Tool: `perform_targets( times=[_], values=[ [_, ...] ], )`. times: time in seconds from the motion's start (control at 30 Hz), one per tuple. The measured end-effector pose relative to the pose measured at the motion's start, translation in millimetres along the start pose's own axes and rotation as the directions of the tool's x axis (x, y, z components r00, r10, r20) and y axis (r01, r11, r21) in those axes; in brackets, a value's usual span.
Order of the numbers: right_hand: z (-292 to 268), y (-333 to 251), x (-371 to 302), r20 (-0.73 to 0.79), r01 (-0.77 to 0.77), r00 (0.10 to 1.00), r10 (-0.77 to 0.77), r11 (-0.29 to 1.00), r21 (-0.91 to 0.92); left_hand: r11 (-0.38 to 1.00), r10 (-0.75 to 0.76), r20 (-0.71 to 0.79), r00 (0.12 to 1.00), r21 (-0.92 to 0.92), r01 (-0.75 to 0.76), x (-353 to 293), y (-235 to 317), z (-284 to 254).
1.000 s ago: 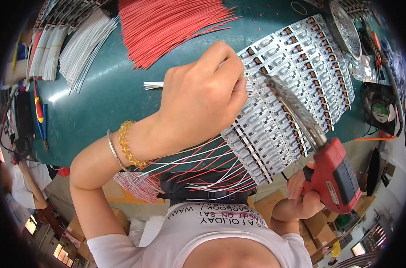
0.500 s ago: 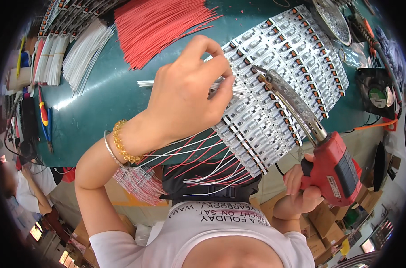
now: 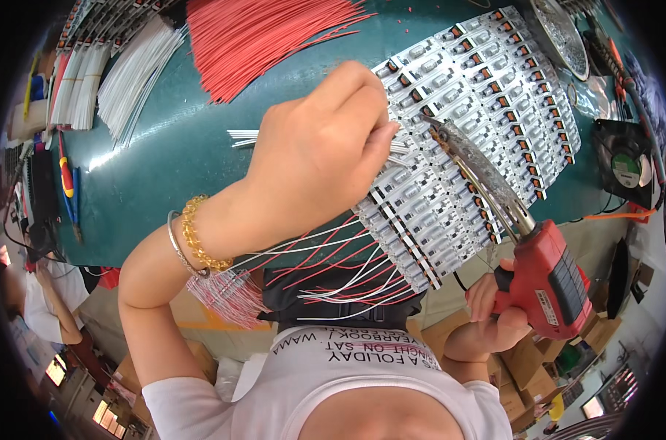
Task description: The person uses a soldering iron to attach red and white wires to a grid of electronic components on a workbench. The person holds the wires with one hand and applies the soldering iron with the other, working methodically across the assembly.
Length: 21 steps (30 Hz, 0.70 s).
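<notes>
My left hand (image 3: 318, 143) is closed in a pinch over the left edge of a panel of small circuit boards (image 3: 487, 110). A bundle of thin white wires (image 3: 243, 137) runs through it, with ends showing on both sides of the hand. My right hand (image 3: 498, 315) grips a red soldering gun (image 3: 544, 282) by its handle. The gun's metal tip (image 3: 437, 126) points up and left over the boards, close to my left fingertips; I cannot tell whether it touches. Red and white wires (image 3: 340, 293) hang off the panel's near left side, over the table edge.
Loose red wires (image 3: 263, 44) lie at the back, with white wires (image 3: 138, 77) to their left. A screwdriver (image 3: 67, 176) lies at the left. On the right are a metal dish (image 3: 564, 40) and a black fan (image 3: 625, 165). Another person (image 3: 54, 293) sits at far left.
My left fingers have drawn closer together and moved slightly right over the panel. The soldering gun's tip has shifted slightly right and nearer. The whole view has shifted a little.
</notes>
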State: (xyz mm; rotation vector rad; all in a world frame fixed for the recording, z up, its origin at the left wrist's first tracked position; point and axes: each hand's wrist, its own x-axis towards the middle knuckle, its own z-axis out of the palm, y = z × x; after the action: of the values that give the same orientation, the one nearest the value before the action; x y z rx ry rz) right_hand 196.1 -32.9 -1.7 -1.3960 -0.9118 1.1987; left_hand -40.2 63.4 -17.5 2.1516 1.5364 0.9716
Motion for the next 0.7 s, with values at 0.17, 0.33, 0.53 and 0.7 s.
perform_targets(
  times=[0.17, 0.33, 0.53, 0.7],
  values=[
    [-1, 5, 3, 0.042, 0.04, 0.998, -0.04, 0.999, 0.018, 0.997, 0.069, -0.1, 0.993, 0.028, -0.067, -1, -7, 9],
    [-5, 3, 7, 0.155, 0.047, 0.987, -0.039, 0.998, -0.044, 0.992, 0.108, -0.101, 0.989, 0.077, -0.1, -3, -9, 12],
    [2, 2, 8, 0.188, 0.158, 0.973, -0.137, 0.982, -0.102, 0.991, 0.101, -0.126, 0.987, 0.099, -0.089, -3, -5, 15],
    [-3, 7, 5, 0.146, 0.181, 0.974, -0.172, 0.982, -0.048, 0.988, 0.115, -0.124, 0.986, 0.12, -0.1, -3, -5, 15]
  ],
)
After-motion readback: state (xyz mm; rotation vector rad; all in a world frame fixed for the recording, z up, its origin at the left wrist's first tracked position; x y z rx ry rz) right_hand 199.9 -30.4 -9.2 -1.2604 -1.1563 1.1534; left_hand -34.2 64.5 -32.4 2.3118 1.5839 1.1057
